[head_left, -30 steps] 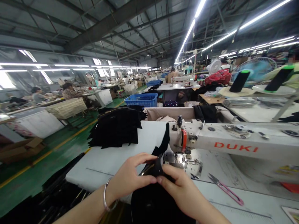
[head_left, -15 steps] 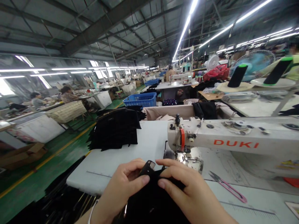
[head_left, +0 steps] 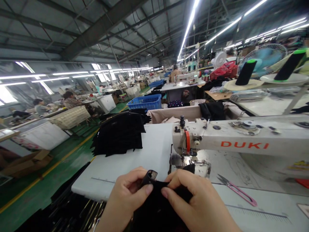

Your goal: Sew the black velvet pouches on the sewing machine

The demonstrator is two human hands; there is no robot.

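Observation:
A piece of black fabric (head_left: 159, 206) hangs from both my hands in front of the sewing machine (head_left: 231, 138). My left hand (head_left: 131, 196) pinches its left side, where a rolled black edge with a lighter inside curls up above the thumb. My right hand (head_left: 193, 196) grips the upper edge between thumb and forefinger, just right of the left hand. The presser-foot area (head_left: 190, 161) lies right behind the right hand, and a dark bit of cloth shows above its knuckles. The fabric's lower part runs out of view.
Pink-handled thread snips (head_left: 238, 190) lie right of my right hand. A stack of black cloth pieces (head_left: 118, 133) rests on the table's far left. Behind are a beige fabric-lined bin (head_left: 176, 112), a blue basket (head_left: 145, 102) and black thread cones (head_left: 246, 72). More dark pieces hang at lower left.
My right fingers have closed onto the fabric's edge, where the forefinger was stretched out before. The rolled edge in my left hand has shifted slightly left and down.

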